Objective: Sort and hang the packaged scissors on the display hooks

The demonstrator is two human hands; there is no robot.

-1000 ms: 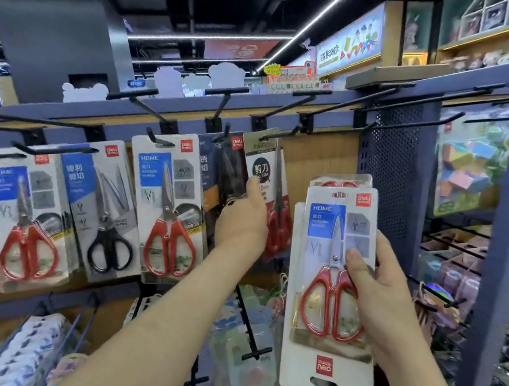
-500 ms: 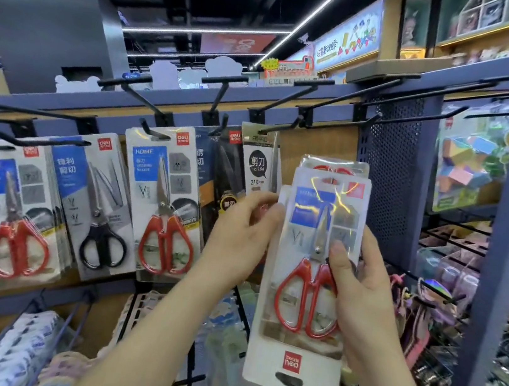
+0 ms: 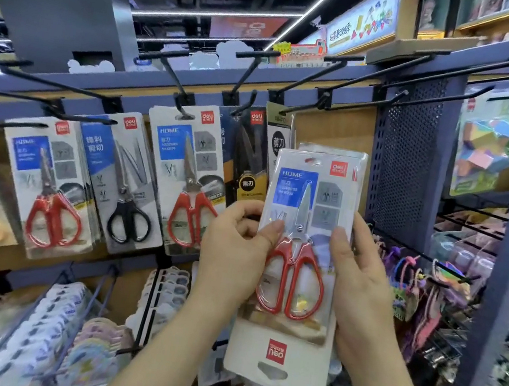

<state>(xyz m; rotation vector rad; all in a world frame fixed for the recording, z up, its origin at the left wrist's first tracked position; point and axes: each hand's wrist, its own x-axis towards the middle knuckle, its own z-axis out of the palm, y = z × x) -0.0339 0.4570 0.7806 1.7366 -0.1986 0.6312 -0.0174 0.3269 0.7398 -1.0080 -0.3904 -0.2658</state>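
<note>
Two white card packs of red-handled scissors (image 3: 299, 193), held as one stack between the hands, long axis upright. Left hand (image 3: 230, 255) pinching the left edge, thumb on the front; right hand (image 3: 364, 292) wrapped round the right edge. Black wire display hook (image 3: 359, 99) above both hands, nearer to the right one. Small hang slot (image 3: 314, 161) of the front pack uppermost, toward that hook; probably a straight lift next.
</note>
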